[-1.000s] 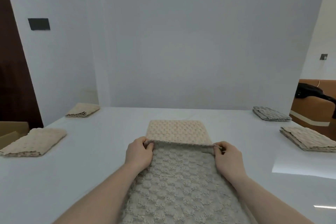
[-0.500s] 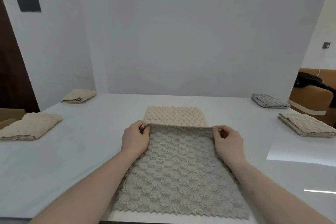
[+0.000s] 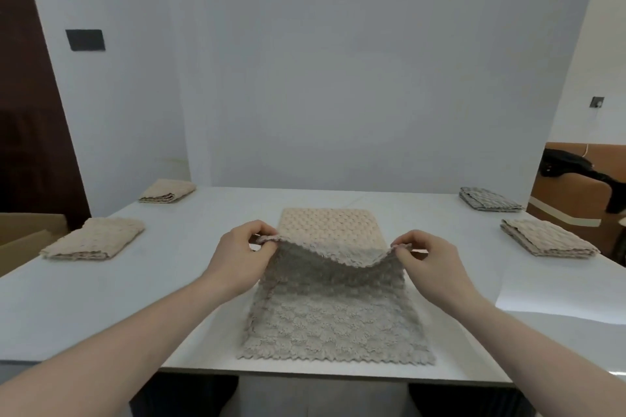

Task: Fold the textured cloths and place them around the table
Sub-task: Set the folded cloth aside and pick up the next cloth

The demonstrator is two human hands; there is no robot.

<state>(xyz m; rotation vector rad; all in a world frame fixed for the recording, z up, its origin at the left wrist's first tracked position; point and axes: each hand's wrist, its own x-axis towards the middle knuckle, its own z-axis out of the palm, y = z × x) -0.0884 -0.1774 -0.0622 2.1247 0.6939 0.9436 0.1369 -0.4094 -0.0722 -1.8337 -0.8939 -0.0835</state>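
Note:
A grey textured cloth (image 3: 335,311) lies on the white table (image 3: 169,281) in front of me, its near edge at the table's front edge. My left hand (image 3: 238,257) pinches its far left corner and my right hand (image 3: 428,259) pinches its far right corner. Both corners are lifted off the table, and the far edge sags between them. Behind it a beige textured cloth (image 3: 327,225) lies flat, partly covered by the raised grey cloth.
Folded cloths sit around the table: two beige ones at the left (image 3: 93,242) and far left (image 3: 167,191), a grey one at far right (image 3: 489,199), a beige one at right (image 3: 547,240). A cardboard box (image 3: 23,234) stands left of the table, a brown sofa (image 3: 582,193) at right.
Both hands have raised the grey cloth's far corners off the table, so its far edge now hangs curved between them. The camera has tilted, showing the table's front edge.

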